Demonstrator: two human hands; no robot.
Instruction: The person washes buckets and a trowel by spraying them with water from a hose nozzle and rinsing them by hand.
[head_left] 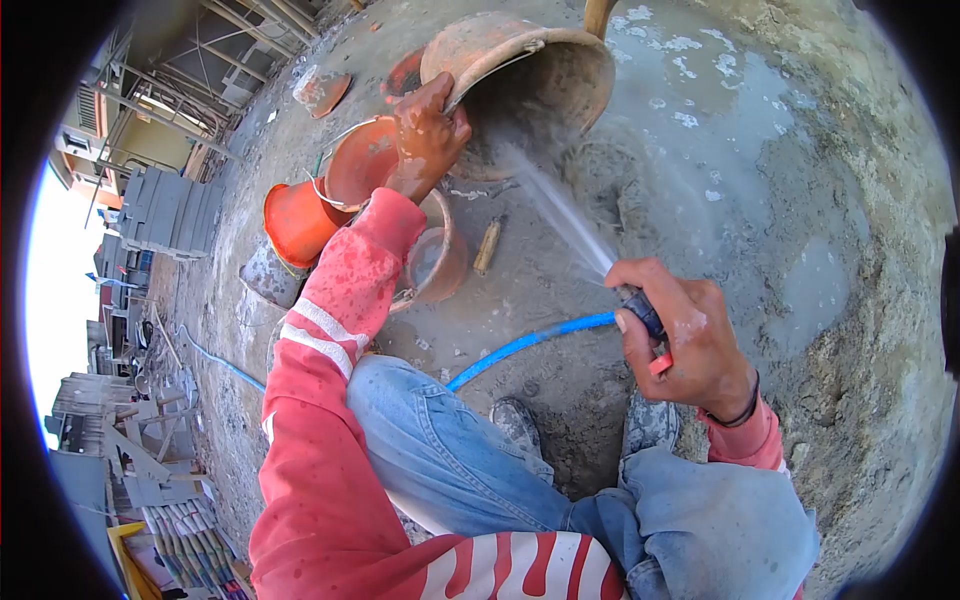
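Note:
A mud-coated bucket (475, 48) lies tipped on its side, its mouth towards me and a wire handle across the rim. My left hand (430, 135) is closed on the bucket's left rim. In my right hand (690, 335) is a black hose nozzle (640, 310), with a small red part showing below the fingers. A blue hose (530, 340) runs from it to the left, past my knee. White water spray (565, 215) shoots from the nozzle into the bucket's mouth.
Left of the tipped bucket stand an orange bucket (360, 165), a brighter orange bucket (295, 225) and a muddy bucket (438, 255). A short wooden piece (488, 246) lies on wet ground. Cloudy water (690, 110) pools to the right. Grey blocks (170, 215) are stacked far left.

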